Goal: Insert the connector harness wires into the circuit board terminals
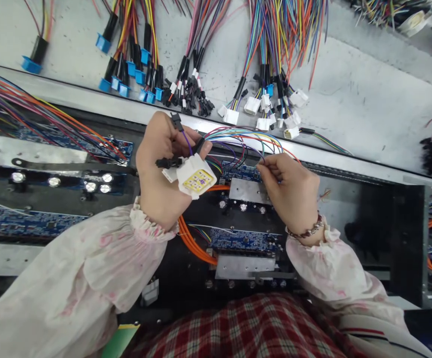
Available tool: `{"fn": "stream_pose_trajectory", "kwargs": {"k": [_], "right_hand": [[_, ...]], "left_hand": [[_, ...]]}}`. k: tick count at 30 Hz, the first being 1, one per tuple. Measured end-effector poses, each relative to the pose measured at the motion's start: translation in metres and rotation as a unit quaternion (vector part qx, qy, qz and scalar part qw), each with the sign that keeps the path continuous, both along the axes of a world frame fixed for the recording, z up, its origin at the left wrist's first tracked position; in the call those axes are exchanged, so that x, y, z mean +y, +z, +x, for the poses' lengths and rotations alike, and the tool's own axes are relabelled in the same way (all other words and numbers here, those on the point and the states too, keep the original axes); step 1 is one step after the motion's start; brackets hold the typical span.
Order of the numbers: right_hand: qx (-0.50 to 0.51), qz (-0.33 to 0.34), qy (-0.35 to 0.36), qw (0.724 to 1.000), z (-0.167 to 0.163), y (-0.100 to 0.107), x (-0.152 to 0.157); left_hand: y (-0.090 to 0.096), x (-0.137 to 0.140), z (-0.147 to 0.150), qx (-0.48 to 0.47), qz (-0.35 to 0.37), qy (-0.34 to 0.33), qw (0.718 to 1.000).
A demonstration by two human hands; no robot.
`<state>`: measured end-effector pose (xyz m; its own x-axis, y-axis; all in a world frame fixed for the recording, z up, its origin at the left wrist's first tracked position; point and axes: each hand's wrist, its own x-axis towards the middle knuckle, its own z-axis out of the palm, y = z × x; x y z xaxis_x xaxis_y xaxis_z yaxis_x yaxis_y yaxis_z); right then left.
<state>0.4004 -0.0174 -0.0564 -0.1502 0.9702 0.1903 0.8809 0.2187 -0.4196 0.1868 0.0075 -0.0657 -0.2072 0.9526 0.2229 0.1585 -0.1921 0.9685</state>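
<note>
My left hand [163,159] is closed around a wire harness just behind its white connector [197,176], whose yellow face with several pin holes points toward me. Two small black plugs, one at the top [177,122] and one at the side [168,162], hang off the same harness. Coloured wires [245,132] arch from there to the right. My right hand [288,184] pinches a thin purple wire between thumb and forefinger. Below the hands lie blue circuit boards [243,240] with silver metal plates [245,267].
Wire bundles with blue connectors [106,44], black plugs [193,97] and white connectors [252,105] lie on the grey surface beyond a metal rail [104,102]. Thick orange cables [191,243] curve between the boards. At right stands a black panel [407,238]; more boards are at left.
</note>
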Motion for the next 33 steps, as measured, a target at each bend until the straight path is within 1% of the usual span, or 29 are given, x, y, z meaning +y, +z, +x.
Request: {"fn": "stream_pose_trajectory", "kwargs": {"k": [1, 3, 6, 8, 9, 10, 11, 12, 14, 15, 17, 19, 21, 22, 23, 25, 26, 28, 30, 32, 33], "right_hand": [[-0.004, 0.002, -0.001, 1.000, -0.001, 0.005, -0.001], [-0.017, 0.028, -0.001, 0.999, -0.006, 0.017, -0.001], [-0.088, 0.069, 0.026, 0.993, -0.030, 0.030, 0.005], [-0.146, 0.060, 0.066, 0.985, -0.052, 0.029, 0.013], [-0.166, 0.050, 0.083, 0.981, -0.062, 0.025, 0.017], [-0.182, 0.040, 0.094, 0.978, -0.071, 0.020, 0.022], [-0.194, 0.030, 0.103, 0.975, -0.078, 0.015, 0.026], [-0.205, 0.021, 0.106, 0.973, -0.084, 0.009, 0.029], [-0.225, 0.010, 0.107, 0.968, -0.089, 0.000, 0.032], [-0.234, 0.007, 0.109, 0.966, -0.090, -0.003, 0.032], [-0.248, 0.000, 0.114, 0.962, -0.089, -0.007, 0.030], [-0.261, -0.009, 0.122, 0.958, -0.087, -0.007, 0.029], [-0.268, -0.009, 0.142, 0.953, -0.082, -0.003, 0.034], [-0.264, -0.013, 0.164, 0.950, -0.080, 0.002, 0.041], [-0.257, -0.025, 0.193, 0.947, -0.078, 0.008, 0.052], [-0.234, -0.059, 0.247, 0.939, -0.076, 0.023, 0.085], [-0.231, -0.068, 0.243, 0.940, -0.078, 0.029, 0.106], [-0.232, -0.024, 0.187, 0.954, -0.086, 0.037, 0.152], [-0.222, 0.004, 0.161, 0.962, -0.097, 0.035, 0.192], [-0.209, 0.005, 0.175, 0.962, -0.105, 0.027, 0.221], [-0.199, 0.001, 0.185, 0.962, -0.106, 0.023, 0.230]], "left_hand": [[0.000, 0.000, 0.000, 0.007, 0.000, 0.001, 1.000], [0.000, 0.000, 0.002, 0.024, 0.007, -0.006, 1.000], [-0.001, -0.002, 0.003, 0.051, 0.047, -0.013, 0.998], [0.004, -0.007, -0.002, 0.120, 0.048, -0.011, 0.992], [0.008, -0.011, -0.007, 0.177, 0.038, -0.009, 0.983], [0.014, -0.017, -0.013, 0.255, 0.023, -0.010, 0.967], [0.020, -0.023, -0.021, 0.339, 0.009, -0.012, 0.941], [0.025, -0.031, -0.029, 0.424, -0.002, -0.015, 0.906], [0.036, -0.047, -0.045, 0.529, -0.010, -0.039, 0.848], [0.039, -0.054, -0.052, 0.550, -0.008, -0.064, 0.833], [0.040, -0.063, -0.057, 0.537, 0.001, -0.136, 0.833], [0.034, -0.065, -0.052, 0.522, 0.021, -0.196, 0.830], [0.023, -0.061, -0.040, 0.526, 0.053, -0.218, 0.821], [0.017, -0.058, -0.034, 0.530, 0.069, -0.221, 0.816], [0.012, -0.055, -0.028, 0.533, 0.083, -0.222, 0.812], [0.005, -0.051, -0.020, 0.534, 0.098, -0.223, 0.810], [0.004, -0.050, -0.019, 0.530, 0.100, -0.216, 0.814], [0.004, -0.049, -0.019, 0.519, 0.099, -0.199, 0.826], [0.006, -0.049, -0.023, 0.504, 0.103, -0.198, 0.834], [0.006, -0.049, -0.026, 0.483, 0.105, -0.222, 0.840], [0.006, -0.048, -0.027, 0.470, 0.100, -0.236, 0.845]]}}
